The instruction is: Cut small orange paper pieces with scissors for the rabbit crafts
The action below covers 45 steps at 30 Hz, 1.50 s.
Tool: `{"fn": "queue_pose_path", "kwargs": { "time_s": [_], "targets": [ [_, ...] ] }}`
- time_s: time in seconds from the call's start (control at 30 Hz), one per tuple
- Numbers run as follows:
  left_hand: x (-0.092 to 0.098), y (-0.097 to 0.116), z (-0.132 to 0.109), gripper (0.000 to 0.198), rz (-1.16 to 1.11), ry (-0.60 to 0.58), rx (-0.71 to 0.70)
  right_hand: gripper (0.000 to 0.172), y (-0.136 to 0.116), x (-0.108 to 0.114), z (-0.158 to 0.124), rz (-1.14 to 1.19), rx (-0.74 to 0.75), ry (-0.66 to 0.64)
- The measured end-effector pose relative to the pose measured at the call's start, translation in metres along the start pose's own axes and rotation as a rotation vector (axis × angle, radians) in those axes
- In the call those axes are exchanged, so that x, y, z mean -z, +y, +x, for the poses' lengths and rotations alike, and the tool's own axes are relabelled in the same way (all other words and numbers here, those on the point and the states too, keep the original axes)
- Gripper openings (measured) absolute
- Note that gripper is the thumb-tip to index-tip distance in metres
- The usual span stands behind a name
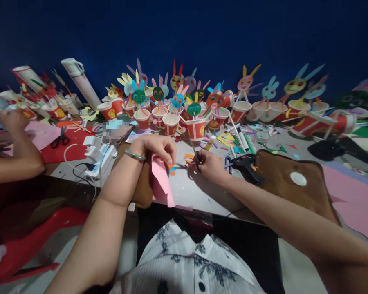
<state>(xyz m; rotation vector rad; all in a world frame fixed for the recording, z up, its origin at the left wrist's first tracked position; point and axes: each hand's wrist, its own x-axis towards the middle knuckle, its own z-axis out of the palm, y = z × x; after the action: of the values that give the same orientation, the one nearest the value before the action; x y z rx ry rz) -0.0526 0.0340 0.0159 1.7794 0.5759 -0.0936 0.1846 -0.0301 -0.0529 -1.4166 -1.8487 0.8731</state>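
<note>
My left hand (158,148), with a bangle on its wrist, bends downward with its fingers closed on a sheet of pink paper (162,181). The paper hangs folded below that hand, near the front edge of the table (190,192). To the right, my right hand (213,166) is wrapped round the dark handles of a pair of scissors (198,160). The scissors are apart from the pink paper. Small orange paper scraps (189,157) lie on the table between the hands. Fingertips of my left hand are partly hidden.
Rows of paper cups (171,123) with paper rabbit heads stand behind. A hot glue gun (248,166) and brown cushion (291,179) lie right. Left are a power strip (102,161), a flask (81,81), other scissors (60,138) and another person's arm (15,155).
</note>
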Motion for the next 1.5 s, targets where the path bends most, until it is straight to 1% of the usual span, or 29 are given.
{"fn": "queue_pose_path", "kwargs": {
  "time_s": [0.07, 0.13, 0.2, 0.33, 0.43, 0.53, 0.6, 0.8, 1.0, 1.2, 1.3, 1.37, 1.5],
  "targets": [
    [-0.004, -0.004, 0.012, 0.025, 0.107, -0.069, 0.074, 0.016, 0.000, 0.010, 0.001, 0.035, 0.002, 0.031],
    [-0.010, -0.007, 0.023, 0.020, 0.235, -0.038, 0.141, 0.022, -0.002, 0.019, 0.001, 0.090, 0.010, 0.065],
    [-0.017, -0.007, 0.031, 0.020, 0.304, -0.065, 0.170, 0.026, -0.004, 0.026, -0.002, 0.239, 0.016, 0.108],
    [-0.029, -0.001, 0.038, 0.014, 0.425, -0.046, 0.177, 0.028, -0.006, 0.032, -0.007, 0.337, 0.024, 0.186],
    [-0.034, 0.006, 0.039, 0.010, 0.525, -0.012, 0.154, 0.028, -0.001, 0.033, -0.007, 0.329, 0.046, 0.237],
    [-0.036, 0.009, 0.039, 0.010, 0.592, 0.023, 0.141, 0.026, 0.004, 0.036, -0.006, 0.315, 0.037, 0.255],
    [-0.037, 0.010, 0.039, 0.010, 0.619, 0.035, 0.135, 0.026, 0.006, 0.038, -0.005, 0.331, 0.032, 0.268],
    [-0.037, 0.011, 0.039, 0.008, 0.634, 0.016, 0.164, 0.028, 0.005, 0.046, -0.003, 0.412, 0.007, 0.299],
    [-0.039, 0.011, 0.039, 0.009, 0.636, 0.029, 0.188, 0.025, 0.007, 0.047, -0.003, 0.397, 0.058, 0.333],
    [-0.036, 0.007, 0.038, 0.008, 0.611, 0.035, 0.166, 0.026, 0.006, 0.052, -0.003, 0.393, 0.095, 0.399],
    [-0.035, 0.009, 0.039, 0.010, 0.586, 0.041, 0.182, 0.024, 0.005, 0.054, -0.003, 0.388, 0.109, 0.417],
    [-0.037, 0.011, 0.039, 0.011, 0.617, 0.044, 0.187, 0.025, 0.004, 0.054, -0.004, 0.391, 0.110, 0.422],
    [-0.042, 0.016, 0.039, 0.011, 0.753, 0.065, 0.205, 0.025, 0.003, 0.054, -0.006, 0.390, 0.117, 0.413]
  ]
}}
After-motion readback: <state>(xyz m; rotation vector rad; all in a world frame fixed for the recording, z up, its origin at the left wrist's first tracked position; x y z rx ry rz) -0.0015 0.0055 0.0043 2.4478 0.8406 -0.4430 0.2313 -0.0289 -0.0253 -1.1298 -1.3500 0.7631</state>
